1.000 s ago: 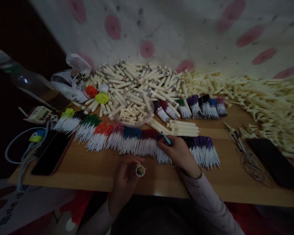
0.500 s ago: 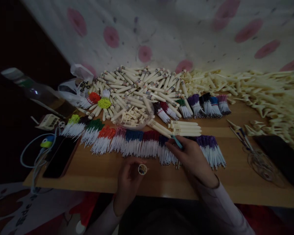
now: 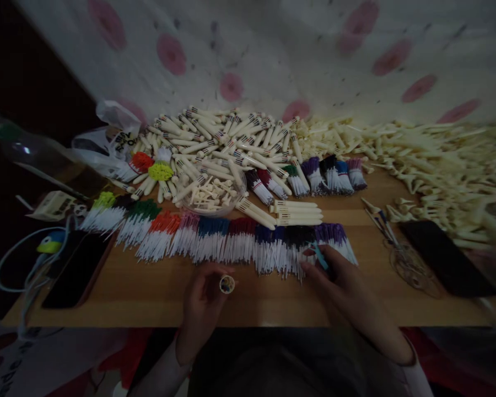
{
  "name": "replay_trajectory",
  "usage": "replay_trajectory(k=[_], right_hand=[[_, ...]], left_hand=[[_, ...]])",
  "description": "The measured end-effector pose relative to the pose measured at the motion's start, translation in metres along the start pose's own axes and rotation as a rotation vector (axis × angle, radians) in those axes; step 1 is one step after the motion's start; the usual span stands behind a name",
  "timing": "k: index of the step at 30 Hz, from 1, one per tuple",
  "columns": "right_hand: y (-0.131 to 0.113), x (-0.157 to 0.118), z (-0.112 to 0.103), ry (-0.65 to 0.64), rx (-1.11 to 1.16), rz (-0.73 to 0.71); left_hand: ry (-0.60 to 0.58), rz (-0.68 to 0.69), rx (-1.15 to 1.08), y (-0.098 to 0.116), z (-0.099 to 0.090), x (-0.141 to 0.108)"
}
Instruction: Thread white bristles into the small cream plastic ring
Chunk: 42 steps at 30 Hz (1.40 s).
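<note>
My left hand [image 3: 201, 303] is closed around a cream pen barrel [image 3: 227, 284], its round open end turned up towards me with small coloured tips inside. Slim teal tweezers [image 3: 321, 258] are gripped in my right hand [image 3: 347, 289], over the front row of pen refills. Their points are near the black-ended refills [image 3: 300, 238] and the purple-ended refills [image 3: 333, 234]; whether they pinch one is too dark to tell. Further left in that row lie dark red refills [image 3: 242, 234], blue refills [image 3: 213, 234] and orange refills [image 3: 161, 234].
Behind the row are slotted pen barrels [image 3: 298, 212], a clear bowl [image 3: 244, 190] of small cream parts, and a heap of pens [image 3: 231, 135]. Loose cream parts [image 3: 446, 160] spread at right. Phones [image 3: 76, 270] [image 3: 446, 259] lie at both sides; a bottle [image 3: 45, 157] leans at left.
My right hand has moved down and to the right along the refill row with the tweezers. My left hand still holds the barrel. The whole view has shifted slightly.
</note>
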State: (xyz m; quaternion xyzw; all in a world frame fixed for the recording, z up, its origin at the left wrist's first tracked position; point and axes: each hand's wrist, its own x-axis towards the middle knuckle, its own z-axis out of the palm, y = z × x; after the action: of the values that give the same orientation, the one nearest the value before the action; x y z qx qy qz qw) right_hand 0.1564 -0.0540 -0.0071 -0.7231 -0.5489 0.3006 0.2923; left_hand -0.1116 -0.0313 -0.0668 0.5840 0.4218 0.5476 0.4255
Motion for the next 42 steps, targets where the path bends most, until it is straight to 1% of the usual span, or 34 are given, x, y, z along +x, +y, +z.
replay_trajectory(k=[2, 4, 6, 9, 16, 21, 25, 35, 39, 42], right_hand=[[0.004, -0.004, -0.004, -0.069, -0.071, 0.027], [0.008, -0.007, -0.007, -0.112, -0.151, 0.067], [0.011, -0.009, -0.009, -0.096, -0.196, 0.092], [0.013, -0.010, -0.010, -0.049, -0.205, 0.094], [0.018, -0.006, -0.003, 0.010, -0.340, 0.090], [0.020, -0.004, 0.000, -0.002, -0.357, 0.099], [0.022, -0.004, 0.001, -0.006, -0.366, 0.114], [0.025, -0.005, -0.002, 0.065, -0.430, 0.130], [0.025, -0.006, -0.003, 0.074, -0.383, 0.119], [0.018, -0.005, -0.003, 0.073, -0.259, 0.050]], left_hand=[[-0.001, -0.002, -0.010, -0.001, -0.001, -0.001], [-0.002, -0.004, 0.005, -0.003, -0.002, -0.002], [-0.007, -0.004, 0.040, -0.004, -0.004, -0.002], [-0.011, 0.003, 0.065, -0.005, -0.004, -0.002], [-0.007, -0.005, 0.055, -0.005, -0.003, -0.001], [-0.023, -0.017, 0.017, -0.004, -0.003, -0.002], [-0.017, -0.015, 0.031, -0.004, -0.002, -0.003], [-0.002, -0.015, 0.060, -0.001, -0.002, -0.002], [-0.001, -0.026, 0.051, -0.002, -0.002, -0.002], [0.016, -0.017, 0.034, 0.000, -0.001, -0.001]])
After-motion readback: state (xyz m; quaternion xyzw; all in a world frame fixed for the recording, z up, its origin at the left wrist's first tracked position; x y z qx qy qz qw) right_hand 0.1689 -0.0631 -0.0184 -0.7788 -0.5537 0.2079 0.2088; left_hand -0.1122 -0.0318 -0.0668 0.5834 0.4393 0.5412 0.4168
